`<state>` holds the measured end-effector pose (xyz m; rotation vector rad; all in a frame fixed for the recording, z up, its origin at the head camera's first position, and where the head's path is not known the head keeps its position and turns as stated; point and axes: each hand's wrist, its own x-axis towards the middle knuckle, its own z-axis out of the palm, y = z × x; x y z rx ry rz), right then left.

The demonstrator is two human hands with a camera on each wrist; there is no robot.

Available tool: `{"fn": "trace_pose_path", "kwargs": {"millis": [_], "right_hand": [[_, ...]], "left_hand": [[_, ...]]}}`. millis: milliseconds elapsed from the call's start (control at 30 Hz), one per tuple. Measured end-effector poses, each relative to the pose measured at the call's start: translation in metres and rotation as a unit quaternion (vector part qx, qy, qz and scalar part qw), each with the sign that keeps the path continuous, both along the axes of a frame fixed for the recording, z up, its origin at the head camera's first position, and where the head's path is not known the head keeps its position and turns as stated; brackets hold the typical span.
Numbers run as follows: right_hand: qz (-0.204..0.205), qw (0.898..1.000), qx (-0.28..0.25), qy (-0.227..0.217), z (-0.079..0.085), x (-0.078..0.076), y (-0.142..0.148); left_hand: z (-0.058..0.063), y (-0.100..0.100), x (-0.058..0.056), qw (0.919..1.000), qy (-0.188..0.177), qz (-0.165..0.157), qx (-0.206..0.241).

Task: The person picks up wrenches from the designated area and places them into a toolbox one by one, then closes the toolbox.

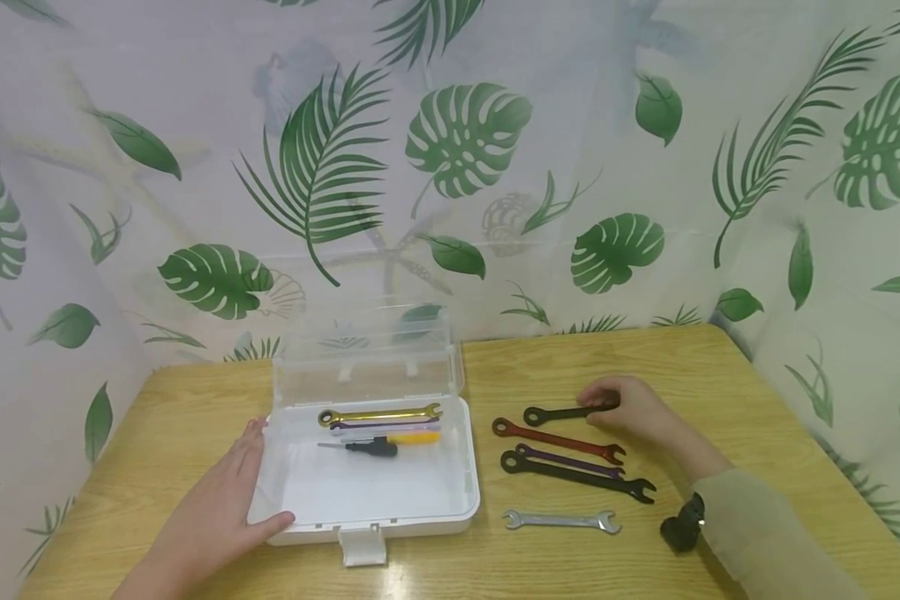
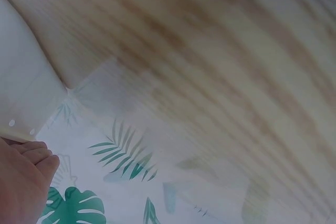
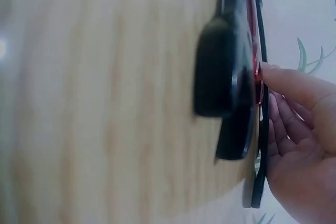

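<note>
My right hand (image 1: 633, 408) pinches the right end of a small black ratchet wrench (image 1: 562, 413) at the back of the row on the table. In the right wrist view, thumb and fingers close round this black wrench (image 3: 264, 129). My left hand (image 1: 225, 492) rests along the left side of a white toolbox (image 1: 360, 500), fingers extended and thumb over its front rim. Inside the box lie a gold wrench (image 1: 381, 414), a purple wrench (image 1: 345, 427), a yellow-handled screwdriver (image 1: 412, 437) and a black-handled screwdriver (image 1: 371, 448).
Before my right hand lie a red wrench (image 1: 558, 440), a purple wrench (image 1: 570, 461), a larger black wrench (image 1: 577, 477) and a silver open-end wrench (image 1: 562, 521). The box's clear lid (image 1: 363, 367) stands raised behind it, near the leaf-printed backdrop (image 1: 465, 242). A front latch (image 1: 363, 547) hangs down.
</note>
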<state>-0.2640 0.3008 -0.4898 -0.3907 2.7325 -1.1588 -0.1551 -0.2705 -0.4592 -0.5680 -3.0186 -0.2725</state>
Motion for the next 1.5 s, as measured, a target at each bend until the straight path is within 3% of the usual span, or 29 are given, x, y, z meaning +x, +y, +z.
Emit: {"fn": "trace_pose_path", "kwargs": {"millis": [800, 1500], "right_hand": [[0.061, 0.994, 0.081, 0.029, 0.012, 0.005, -0.012], [0.078, 0.996, 0.034, 0.0, 0.017, 0.004, -0.01]], "left_hand": [[0.0, 0.0, -0.002, 1.0, -0.002, 0.004, -0.007], [0.0, -0.001, 0.0, 1.0, 0.004, -0.005, 0.001]]}}
